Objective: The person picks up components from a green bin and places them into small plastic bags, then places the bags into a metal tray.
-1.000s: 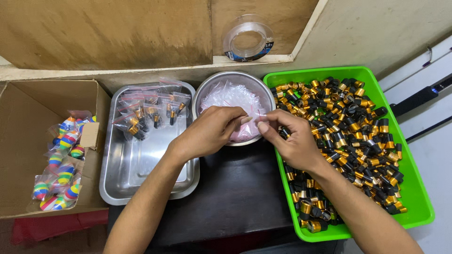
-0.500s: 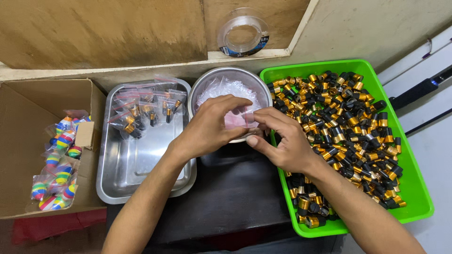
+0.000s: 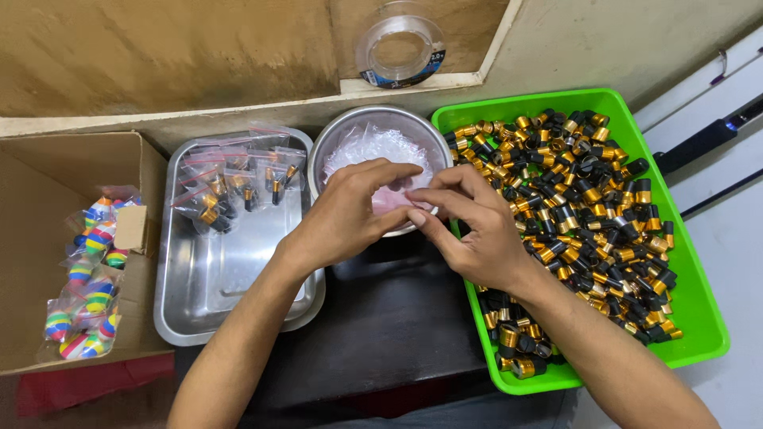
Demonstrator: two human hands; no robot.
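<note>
**How the bench is laid out**

Cardboard box [image 3: 48,238] sits far left with bagged balls [image 3: 87,286] in it. Right of it is the metal tray [image 3: 214,294], small filled bags [image 3: 234,187] in its far end. Next comes the round bowl [image 3: 350,131] (empty bags [image 3: 373,147] inside), then the plastic bin [image 3: 699,318] of small caps [image 3: 588,206] far right. A tape roll [image 3: 400,46] rests on the ledge behind the bowl.

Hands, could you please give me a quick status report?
Left hand and right hand pinching a small clear bag over the bowl. Nothing in the way.
</note>
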